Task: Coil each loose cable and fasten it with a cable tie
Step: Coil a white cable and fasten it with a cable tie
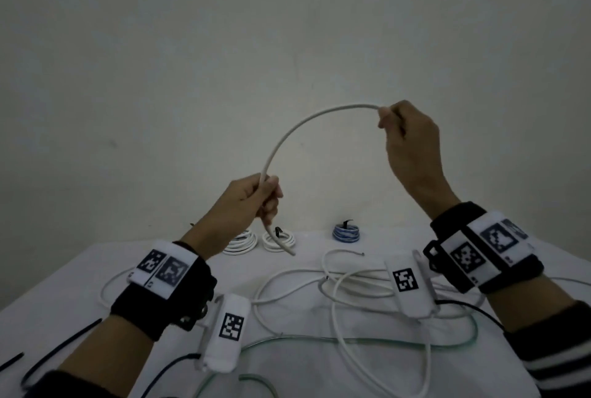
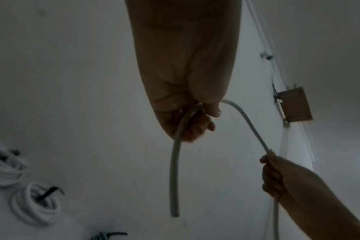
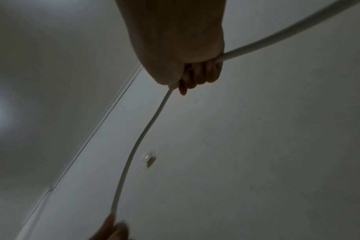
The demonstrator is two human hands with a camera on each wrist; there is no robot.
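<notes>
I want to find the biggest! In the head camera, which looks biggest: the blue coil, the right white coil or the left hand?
1. left hand, though it is nearer the camera
2. right white coil
3. blue coil, only slightly smaller, so that order is unsure

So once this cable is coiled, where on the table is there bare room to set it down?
Bare cloth lies on the far row right of the blue coil, and on the table's far left corner, left of the white coils. The middle and near side are crowded with loose cables.
</notes>
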